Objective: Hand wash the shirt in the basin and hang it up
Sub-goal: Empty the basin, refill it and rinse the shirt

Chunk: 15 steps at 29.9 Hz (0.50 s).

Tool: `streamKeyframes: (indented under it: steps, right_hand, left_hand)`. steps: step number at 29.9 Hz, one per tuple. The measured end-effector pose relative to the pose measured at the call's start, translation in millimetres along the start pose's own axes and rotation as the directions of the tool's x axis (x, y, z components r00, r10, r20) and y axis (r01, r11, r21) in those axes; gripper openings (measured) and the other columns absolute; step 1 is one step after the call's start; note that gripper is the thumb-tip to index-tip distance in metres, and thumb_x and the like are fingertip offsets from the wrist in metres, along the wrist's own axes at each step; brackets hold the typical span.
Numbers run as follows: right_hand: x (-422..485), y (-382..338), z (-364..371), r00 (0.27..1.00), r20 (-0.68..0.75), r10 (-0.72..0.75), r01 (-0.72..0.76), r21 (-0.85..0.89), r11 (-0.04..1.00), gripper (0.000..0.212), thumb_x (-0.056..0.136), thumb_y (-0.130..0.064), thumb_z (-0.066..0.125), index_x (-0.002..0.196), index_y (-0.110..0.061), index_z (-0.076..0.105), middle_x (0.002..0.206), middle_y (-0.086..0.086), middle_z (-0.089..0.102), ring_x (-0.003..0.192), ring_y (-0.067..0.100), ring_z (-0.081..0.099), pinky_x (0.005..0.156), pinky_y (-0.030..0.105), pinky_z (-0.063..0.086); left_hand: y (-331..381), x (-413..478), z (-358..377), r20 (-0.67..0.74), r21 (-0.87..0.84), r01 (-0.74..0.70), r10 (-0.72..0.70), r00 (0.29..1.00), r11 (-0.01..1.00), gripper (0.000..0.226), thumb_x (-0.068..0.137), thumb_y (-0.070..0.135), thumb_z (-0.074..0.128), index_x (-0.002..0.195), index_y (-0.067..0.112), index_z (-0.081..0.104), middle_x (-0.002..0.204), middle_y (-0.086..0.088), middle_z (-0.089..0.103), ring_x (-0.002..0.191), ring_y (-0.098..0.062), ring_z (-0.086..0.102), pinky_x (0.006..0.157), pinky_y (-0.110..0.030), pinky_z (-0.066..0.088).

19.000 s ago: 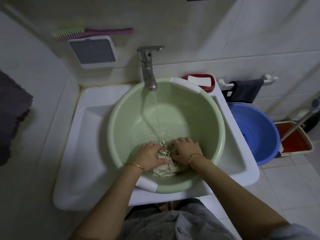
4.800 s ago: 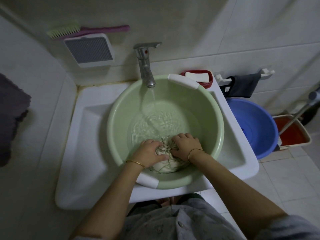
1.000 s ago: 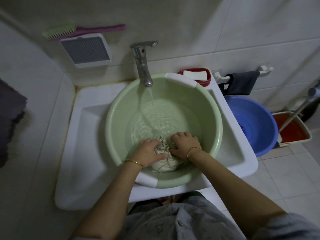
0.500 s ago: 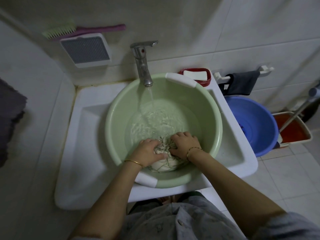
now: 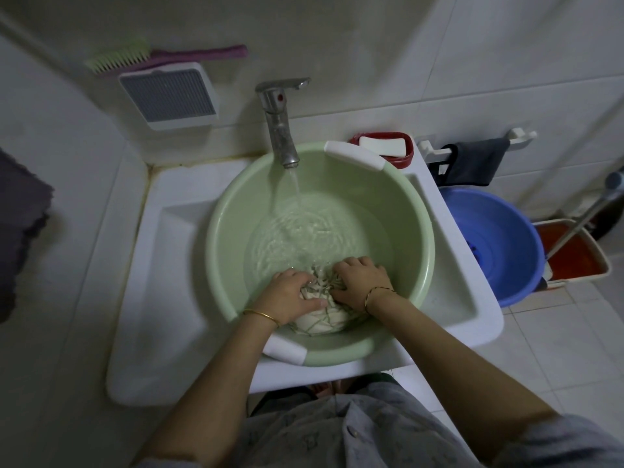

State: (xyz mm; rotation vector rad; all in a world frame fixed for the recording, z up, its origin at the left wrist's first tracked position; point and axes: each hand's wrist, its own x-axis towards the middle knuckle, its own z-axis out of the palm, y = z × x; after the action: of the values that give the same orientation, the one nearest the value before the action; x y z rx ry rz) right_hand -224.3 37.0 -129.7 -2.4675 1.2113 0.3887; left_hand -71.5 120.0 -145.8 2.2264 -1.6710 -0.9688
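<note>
The one wide camera sits on my head, facing forward and steeply down, close above the green basin (image 5: pixel 229 238).

Up at eleven o'clock, a green-bristled brush (image 5: pixel 162 57) with a pink handle lay along the top of a white vent (image 5: pixel 167 95) on the wall. At twelve, the chrome tap (image 5: pixel 279 126) was running, a red dot on its body. At one o'clock, a red soap dish (image 5: pixel 408 153) held a white soap (image 5: pixel 381 145) on the back corner of the sink (image 5: pixel 162 298). Just right of it, a dark cloth (image 5: pixel 472 162) hung over a white rail (image 5: pixel 520 135). At three, a blue tub (image 5: pixel 506 238) sat on the floor, with a red bucket (image 5: pixel 570 255) just beside it and a mop handle (image 5: pixel 580 221) slanting across. Out at nine, a dark towel (image 5: pixel 20 231) hung at the frame edge.
</note>
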Motion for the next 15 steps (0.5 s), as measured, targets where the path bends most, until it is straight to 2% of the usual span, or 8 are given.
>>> streamKeyframes:
  steps: [15]
  right_hand:
    - [0.0,0.2,-0.1,1.000,-0.003,-0.004,0.004,0.005,1.000,0.051,0.088,-0.045,0.053,0.132,-0.021,0.045,0.137,0.004,0.044,0.127,0.027,0.037,0.099,0.040,0.033]
  left_hand:
    - [1.5,-0.6,-0.2,0.002,0.003,0.012,-0.012,1.000,1.000,0.061,0.076,0.046,0.072,0.128,0.018,0.055,0.126,-0.009,0.053,0.120,-0.026,0.046,0.102,-0.025,0.031]
